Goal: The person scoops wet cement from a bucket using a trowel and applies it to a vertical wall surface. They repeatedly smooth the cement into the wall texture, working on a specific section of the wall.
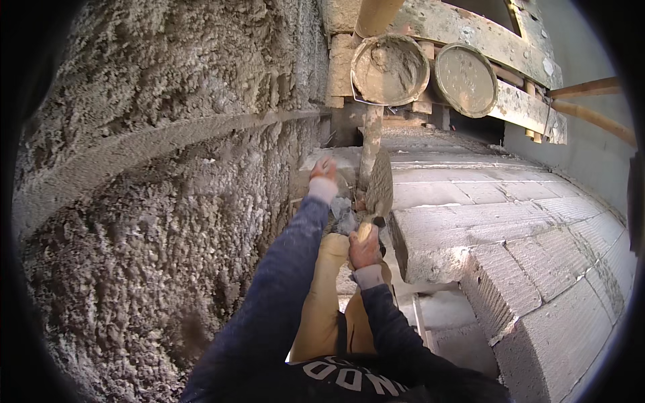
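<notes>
My right hand [365,247] is wrapped round the wooden handle of a trowel [380,185]. The trowel's blade points away from me and is coated in grey mortar. It is beside an upright, mortar-smeared post [370,144]. Farther out and to the left, my left hand [324,168] is held close to the rough wall [255,181], with its fingers curled in. Whatever those fingers may hold is hidden. Below the left hand, between my arms, lies a crumpled, pale plastic-like piece [342,213].
A bucket of thick mortar [390,70] and a second bucket with a smoother grey surface [465,80] stand ahead by wooden planks [463,30]. Pale masonry blocks [551,262] with stepped edges cover the right side. A smoother raised band [154,144] crosses the left wall.
</notes>
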{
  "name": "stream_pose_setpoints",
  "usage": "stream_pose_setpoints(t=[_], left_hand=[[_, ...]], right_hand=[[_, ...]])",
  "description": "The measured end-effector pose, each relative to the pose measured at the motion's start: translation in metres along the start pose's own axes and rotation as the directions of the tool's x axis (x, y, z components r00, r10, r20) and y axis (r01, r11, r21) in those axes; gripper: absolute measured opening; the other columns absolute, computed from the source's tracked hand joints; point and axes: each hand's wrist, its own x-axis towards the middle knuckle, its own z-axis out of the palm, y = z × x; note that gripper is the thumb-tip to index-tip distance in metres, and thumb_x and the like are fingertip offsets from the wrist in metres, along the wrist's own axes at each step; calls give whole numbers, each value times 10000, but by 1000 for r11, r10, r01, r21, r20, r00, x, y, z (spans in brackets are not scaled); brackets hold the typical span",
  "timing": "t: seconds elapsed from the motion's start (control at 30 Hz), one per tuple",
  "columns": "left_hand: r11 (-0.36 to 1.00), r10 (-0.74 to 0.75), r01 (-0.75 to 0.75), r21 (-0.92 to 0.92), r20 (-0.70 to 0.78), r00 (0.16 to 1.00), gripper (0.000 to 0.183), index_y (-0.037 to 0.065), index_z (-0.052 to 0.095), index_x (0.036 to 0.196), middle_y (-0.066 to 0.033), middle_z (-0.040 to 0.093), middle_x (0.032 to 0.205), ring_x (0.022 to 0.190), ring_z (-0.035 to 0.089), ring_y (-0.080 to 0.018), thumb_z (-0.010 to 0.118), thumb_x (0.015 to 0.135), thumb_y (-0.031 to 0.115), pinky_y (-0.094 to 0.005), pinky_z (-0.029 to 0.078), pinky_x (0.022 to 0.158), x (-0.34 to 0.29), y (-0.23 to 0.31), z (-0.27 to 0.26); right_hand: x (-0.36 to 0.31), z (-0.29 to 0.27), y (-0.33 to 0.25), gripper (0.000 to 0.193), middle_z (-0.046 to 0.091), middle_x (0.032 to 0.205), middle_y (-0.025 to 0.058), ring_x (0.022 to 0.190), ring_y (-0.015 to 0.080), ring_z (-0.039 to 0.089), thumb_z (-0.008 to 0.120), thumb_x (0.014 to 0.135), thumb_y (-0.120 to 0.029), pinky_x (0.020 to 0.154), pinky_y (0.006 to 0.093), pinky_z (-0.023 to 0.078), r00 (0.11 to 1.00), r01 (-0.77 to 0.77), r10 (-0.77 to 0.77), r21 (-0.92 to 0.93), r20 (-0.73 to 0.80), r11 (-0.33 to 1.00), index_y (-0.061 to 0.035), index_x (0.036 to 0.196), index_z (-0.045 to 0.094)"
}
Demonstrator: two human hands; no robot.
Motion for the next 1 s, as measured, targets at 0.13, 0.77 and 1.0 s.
stream_pose_setpoints(t=[0.13,0.77,1.0], left_hand=[[932,-144,198,-303,194,970,527,68,493,1267,-80,578,1173,1059,565,-202,668,825,295,-337,454,881,37,51,82],[957,-104,215,195,-460,882,440,2,599,1041,-196,655,1022,972,635,-303,695,712,277,-383,512,816,0,143,56],[889,8,218,403,-489,872,538,5,587,1094,-216,632,1065,1022,599,-353,708,662,302,-389,468,903,-148,101,-36]], right_hand=[[-16,5,17,370,578,878,239,787,385,582,646,762,-183,697,428,462,999,-32,35,-87,34,996,26,1023,486],[-130,-86,66,479,588,801,245,754,405,616,650,763,-270,679,448,494,967,129,-100,-111,235,985,44,1081,478],[-173,-159,82,522,616,840,278,756,435,620,662,777,-242,645,479,496,921,302,-220,-232,321,925,27,1163,437]])
